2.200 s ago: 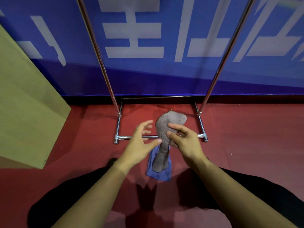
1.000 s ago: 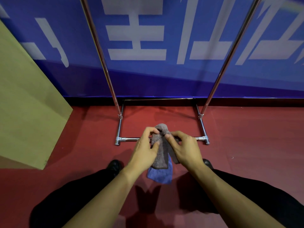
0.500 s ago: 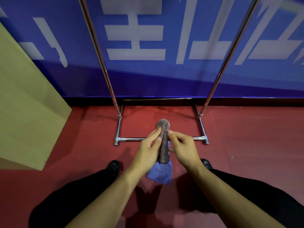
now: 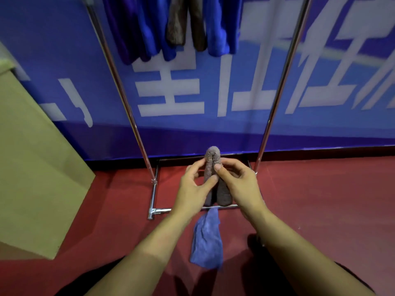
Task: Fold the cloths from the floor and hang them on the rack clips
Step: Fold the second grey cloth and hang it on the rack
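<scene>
Both your hands, left (image 4: 193, 184) and right (image 4: 239, 181), pinch the folded brown cloth (image 4: 213, 176) between them, low before the rack (image 4: 275, 99). Several cloths (image 4: 171, 26) hang up top. Blue cloth (image 4: 206, 240) still on floor (image 4: 320, 199), near you.

Red floor (image 4: 320, 199) under the rack.
On it lie a crumpled blue cloth (image 4: 206, 242), the rack's chrome base (image 4: 159, 210) just behind the cloth, and a tan box (image 4: 32, 167) at left.
</scene>
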{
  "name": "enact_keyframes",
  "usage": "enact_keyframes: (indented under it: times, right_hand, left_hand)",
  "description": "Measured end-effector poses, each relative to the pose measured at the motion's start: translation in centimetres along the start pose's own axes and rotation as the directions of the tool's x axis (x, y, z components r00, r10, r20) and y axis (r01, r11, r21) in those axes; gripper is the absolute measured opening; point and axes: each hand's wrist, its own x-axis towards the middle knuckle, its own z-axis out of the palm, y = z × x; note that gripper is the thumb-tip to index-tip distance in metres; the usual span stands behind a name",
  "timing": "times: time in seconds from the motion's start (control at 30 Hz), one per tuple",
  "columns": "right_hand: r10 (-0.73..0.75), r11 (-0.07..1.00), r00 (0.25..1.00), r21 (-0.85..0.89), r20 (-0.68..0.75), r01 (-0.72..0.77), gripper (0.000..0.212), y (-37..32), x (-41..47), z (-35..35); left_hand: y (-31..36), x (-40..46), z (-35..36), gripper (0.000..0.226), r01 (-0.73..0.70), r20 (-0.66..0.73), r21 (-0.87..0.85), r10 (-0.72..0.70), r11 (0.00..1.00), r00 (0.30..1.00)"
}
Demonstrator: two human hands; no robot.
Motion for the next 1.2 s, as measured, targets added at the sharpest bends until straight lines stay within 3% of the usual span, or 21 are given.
enact_keyframes:
  times: [0.13,0.27,0.47,0.67,0.9,0.97,1.07,1.2]
  right_hand:
    - [-0.181,0.981,0.984,-0.074,0.010,0.181,0.037,-7.1,2.4,-1.0]
    - [-0.299,0.948,0.954,-0.115,0.009,0.298,0.036,-13.8,5.1,-2.2]
    - [-0.486,0.862,0.874,-0.163,0.005,0.480,0.032,-24.1,10.2,-3.8]
    - [-0.600,0.776,0.800,-0.256,-0.015,0.577,0.032,-29.6,16.8,-5.0]
    - [-0.652,0.698,0.758,-0.369,0.025,0.613,0.029,-32.0,23.4,-5.0]
    - [-0.649,0.679,0.760,-0.429,0.029,0.596,0.029,-31.6,24.6,-5.3]
    - [-0.607,0.691,0.794,-0.494,-0.001,0.528,0.031,-30.1,25.4,-5.7]
    - [-0.571,0.719,0.821,-0.500,-0.029,0.483,0.033,-28.2,25.6,-6.0]
  left_hand:
    - [6.8,2.7,1.6,0.042,-0.215,-0.008,0.154,0.219,0.964,0.976]
    - [13.7,4.7,4.0,0.043,-0.314,-0.081,0.200,0.335,0.928,0.939]
    - [24.3,9.4,6.5,0.044,-0.475,-0.178,0.327,0.547,0.817,0.818]
    - [31.0,16.2,8.1,0.055,-0.460,-0.212,0.492,0.615,0.739,0.760]
    - [33.5,21.1,8.6,0.053,-0.386,-0.298,0.602,0.645,0.699,0.703]
    - [33.2,22.0,8.4,0.057,-0.362,-0.253,0.656,0.645,0.662,0.721]
    - [32.3,23.0,8.4,0.069,-0.304,-0.148,0.730,0.576,0.612,0.804]
    - [30.8,24.1,9.1,0.077,-0.263,-0.064,0.744,0.457,0.615,0.887]
